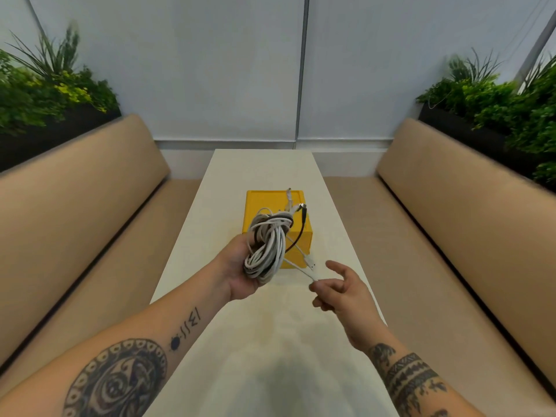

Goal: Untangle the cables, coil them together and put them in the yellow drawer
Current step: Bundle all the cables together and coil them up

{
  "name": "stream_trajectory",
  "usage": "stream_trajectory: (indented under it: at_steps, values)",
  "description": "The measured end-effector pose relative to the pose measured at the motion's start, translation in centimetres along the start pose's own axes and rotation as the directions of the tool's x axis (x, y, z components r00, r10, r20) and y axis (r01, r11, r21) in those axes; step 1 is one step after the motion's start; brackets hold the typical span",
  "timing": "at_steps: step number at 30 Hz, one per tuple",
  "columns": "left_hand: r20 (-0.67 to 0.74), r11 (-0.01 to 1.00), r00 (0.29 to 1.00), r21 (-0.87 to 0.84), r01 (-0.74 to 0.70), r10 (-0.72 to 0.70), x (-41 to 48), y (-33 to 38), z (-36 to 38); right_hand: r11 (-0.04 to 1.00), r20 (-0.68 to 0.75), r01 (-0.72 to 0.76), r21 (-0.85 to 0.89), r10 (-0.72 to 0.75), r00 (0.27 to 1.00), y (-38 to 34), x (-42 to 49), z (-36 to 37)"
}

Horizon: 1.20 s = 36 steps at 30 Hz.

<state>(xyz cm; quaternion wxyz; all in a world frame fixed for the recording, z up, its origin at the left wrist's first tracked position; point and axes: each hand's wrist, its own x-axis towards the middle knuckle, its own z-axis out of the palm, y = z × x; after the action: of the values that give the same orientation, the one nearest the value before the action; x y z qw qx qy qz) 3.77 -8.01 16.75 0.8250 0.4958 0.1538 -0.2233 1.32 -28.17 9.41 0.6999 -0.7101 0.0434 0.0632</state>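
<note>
- Head view looks down a long pale desk [270, 341], with both forearms reaching out over it.
- The left hand [239, 267] is palm up above the middle of the desk, its fingers curled round a coil of cables [266, 251] and gripping it from below.
- The coil is mostly white loops with some black ones wound in. It is held clear of the desk and overlaps the near left corner of the yellow drawer [270, 201] in the picture.
- Several plugs [296, 207] stick up out of the top of the coil, and a black cable [301, 230] hangs in a loop from its right side.
- A white strand [301, 270] runs straight from the lower part of the coil to the right hand [341, 291].
- The right hand hovers near the desk's right edge, pinching the end of that strand at its curled fingertips, with one finger stretched forward.
- The yellow drawer stands on the desk just beyond the hands, midway between the left and right edges. Whether it is open cannot be told from here.
- Tan padded benches [90, 191] run along both long edges of the desk, backed by dark planters [457, 127] full of green foliage.
</note>
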Motion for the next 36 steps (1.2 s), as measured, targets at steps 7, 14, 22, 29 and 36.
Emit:
stream_trajectory:
  at_steps: [7, 14, 22, 29, 36]
  values:
    - [-0.031, 0.990, 0.998, -0.132, 0.058, -0.062, 0.7, -1.7, -1.1, 0.969, 0.020, 0.079, -0.234, -0.076, 0.997, 0.3, 0.9, -0.5]
    - [-0.031, 0.974, 0.997, -0.218, 0.062, -0.070, 1.6, -3.1, -1.2, 0.610, 0.124, 0.536, -0.583, -0.585, 0.801, -3.6, -0.9, 3.3]
    - [-0.059, 0.971, 0.995, -0.233, 0.059, -0.075, 2.1, -4.1, -0.6, 0.634, 0.188, 0.469, -0.615, -0.460, 0.868, -2.7, 1.2, 5.0]
    - [-0.019, 0.978, 0.999, -0.207, 0.021, -0.026, 2.1, -4.1, -2.4, 0.733, 0.274, 0.425, -0.532, -0.326, 0.905, -2.9, 1.3, 3.7]
    - [0.007, 0.984, 0.999, -0.174, -0.035, 0.037, 1.6, -4.2, -2.9, 0.814, 0.334, 0.299, -0.498, -0.138, 0.932, -4.3, 1.9, 1.6]
